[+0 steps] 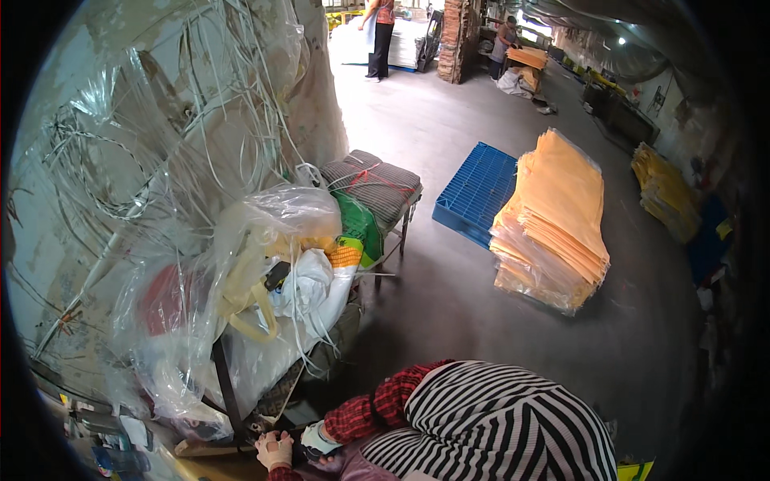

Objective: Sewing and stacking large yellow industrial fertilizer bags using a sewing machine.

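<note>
Both my hands are close together at the lower edge, wearing pale gloves, with red plaid sleeves behind them. My left hand point(274, 450) has its fingers curled beside the lower end of a dark bar or strap point(226, 386); whatever it grips is hidden. My right hand point(318, 442) comes in from the right, closed next to something dark that I cannot make out. A brown wooden edge point(200, 447) lies just left of my hands. Black-and-white striped cloth point(489, 417) on my body fills the lower middle.
Clear plastic bags point(285, 210) with white ties are heaped left, beside a padded stool point(373, 186). On the floor stand a blue pallet point(473, 188) and a tall stack of orange-yellow sheets or sacks point(557, 216). Two people point(381, 36) are far off, near a brick pillar point(453, 40).
</note>
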A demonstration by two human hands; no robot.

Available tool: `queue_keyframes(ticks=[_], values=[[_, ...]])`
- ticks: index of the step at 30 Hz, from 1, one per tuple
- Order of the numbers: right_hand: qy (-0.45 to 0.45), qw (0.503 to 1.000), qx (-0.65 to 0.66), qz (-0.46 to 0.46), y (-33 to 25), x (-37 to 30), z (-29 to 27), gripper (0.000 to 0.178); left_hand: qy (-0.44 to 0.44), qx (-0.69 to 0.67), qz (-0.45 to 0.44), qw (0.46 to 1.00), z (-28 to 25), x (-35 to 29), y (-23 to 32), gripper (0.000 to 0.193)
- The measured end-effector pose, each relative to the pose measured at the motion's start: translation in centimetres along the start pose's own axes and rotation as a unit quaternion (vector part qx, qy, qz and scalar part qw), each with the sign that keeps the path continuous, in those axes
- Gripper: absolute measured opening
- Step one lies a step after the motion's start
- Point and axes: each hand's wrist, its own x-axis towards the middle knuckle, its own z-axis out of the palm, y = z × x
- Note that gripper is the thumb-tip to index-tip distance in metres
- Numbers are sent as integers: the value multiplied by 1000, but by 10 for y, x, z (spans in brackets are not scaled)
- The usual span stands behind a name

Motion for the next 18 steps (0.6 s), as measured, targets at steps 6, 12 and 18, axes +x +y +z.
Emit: queue_keyframes(ticks=[6, 12, 18], values=[[-13, 977, 164, 135, -26, -24, -16, 17, 56, 7, -31, 998, 17, 6, -9, 39], [-15, 979, 155, 129, -33, -26, -22, 20, 77, -31, -17, 996, 27, 9, -18, 38], [-3, 990, 107, 93, -26, -14, -14, 26, 143, -36, 35, 988, 48, 8, -35, 35]])
